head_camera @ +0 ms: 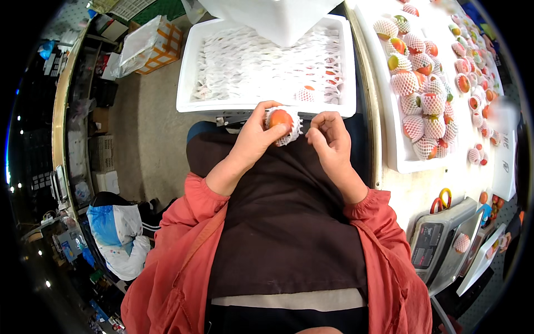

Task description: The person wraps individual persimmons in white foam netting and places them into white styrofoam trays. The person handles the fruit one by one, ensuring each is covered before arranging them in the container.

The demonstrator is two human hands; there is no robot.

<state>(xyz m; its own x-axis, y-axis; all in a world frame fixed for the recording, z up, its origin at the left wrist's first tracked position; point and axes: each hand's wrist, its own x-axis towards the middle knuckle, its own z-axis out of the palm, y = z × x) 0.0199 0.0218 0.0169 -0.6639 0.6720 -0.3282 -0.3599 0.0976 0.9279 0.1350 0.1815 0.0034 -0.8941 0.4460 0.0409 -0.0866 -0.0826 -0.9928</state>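
Note:
My left hand [259,132] holds a red-orange fruit [280,118] in a white foam net sleeve [294,132], above my dark apron [275,208]. The thumb lies across the bare part of the fruit. To its right, my right hand [331,140] is apart from the sleeve, with fingers loosely curled and nothing visible in them. Just beyond both hands stands a white foam box [183,89]. Rows of white foam netting [250,62] fill it, with red fruit showing through at the right. One netted fruit [306,94] sits near its front edge.
A white sheet [275,16] overhangs the box's far side. On the right-hand table [388,179], a foam tray [394,142] holds many netted fruits, near digital scales [442,234]. An orange crate [167,46] stands at far left. Another person [119,234] is at lower left.

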